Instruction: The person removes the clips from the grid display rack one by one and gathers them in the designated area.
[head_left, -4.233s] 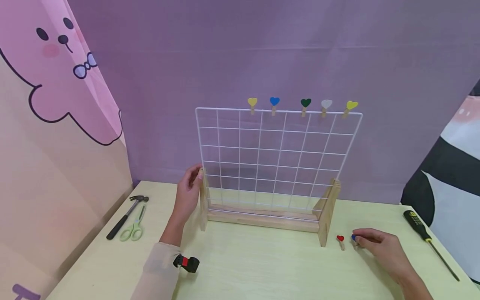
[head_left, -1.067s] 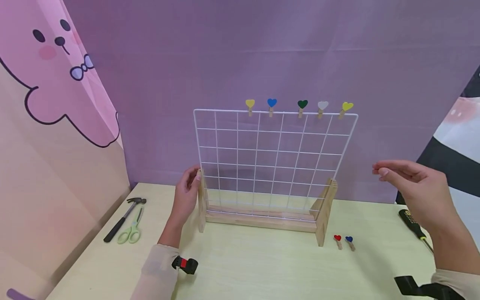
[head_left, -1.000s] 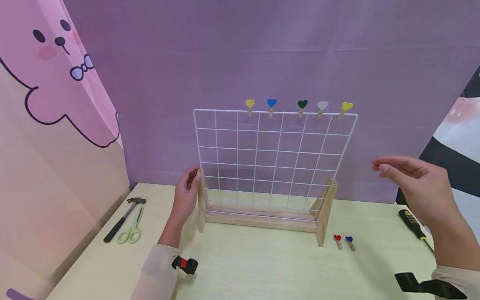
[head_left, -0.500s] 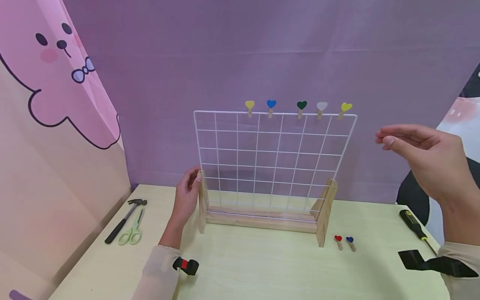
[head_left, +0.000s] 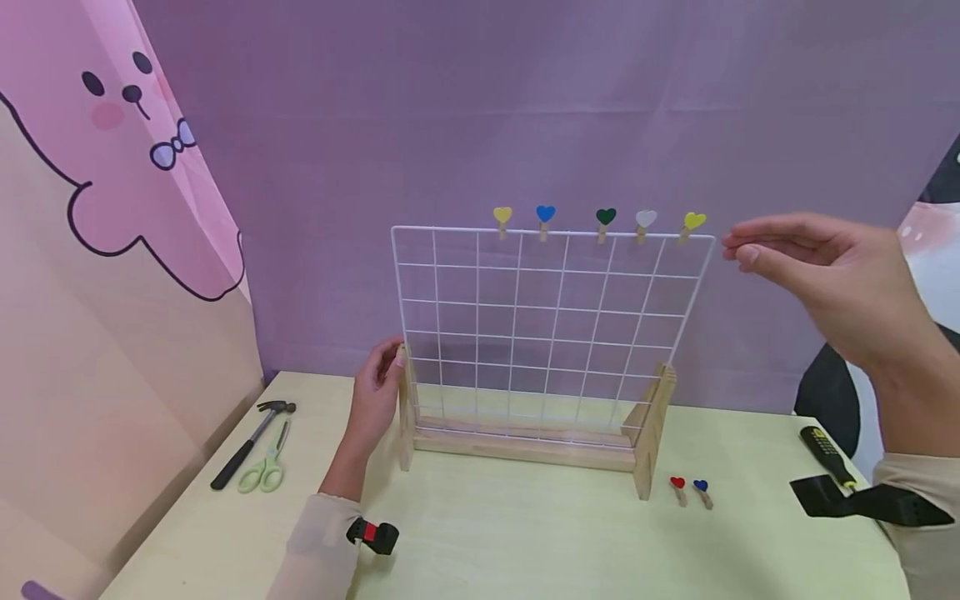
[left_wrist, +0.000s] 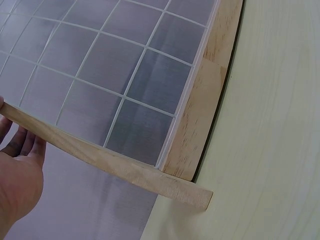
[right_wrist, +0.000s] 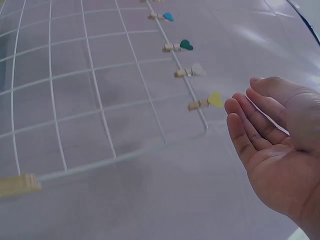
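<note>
A white wire grid [head_left: 480, 268] stands in a wooden stand [head_left: 525, 448]. My left hand [head_left: 375, 396] grips the stand's left upright [left_wrist: 107, 157] near its top, thumb in front. Heart-topped mini clothespins sit along the grid's top wire: pale yellow [head_left: 502, 216], blue [head_left: 546, 214], dark green [head_left: 606, 217], white [head_left: 646, 219] and bright yellow [head_left: 695, 221]. Just right of the bright yellow one, my right hand [head_left: 847, 287] hovers with loosely extended fingers and nothing in them, not touching the clip in the right wrist view. A red-heart clothespin [head_left: 678, 483] and a dark blue one [head_left: 701, 486] lie on the table.
A hammer [head_left: 253, 444] and green scissors [head_left: 266, 467] lie at the table's left. Toward the right edge is a screwdriver [head_left: 823, 450], partly behind the right wrist strap [head_left: 870, 502]. A purple cloth [head_left: 450, 125] hangs behind the grid.
My right hand has left the dark blue clothespin on the table, risen, then moved left to the grid's top right corner. My left hand has kept its grip on the stand.
</note>
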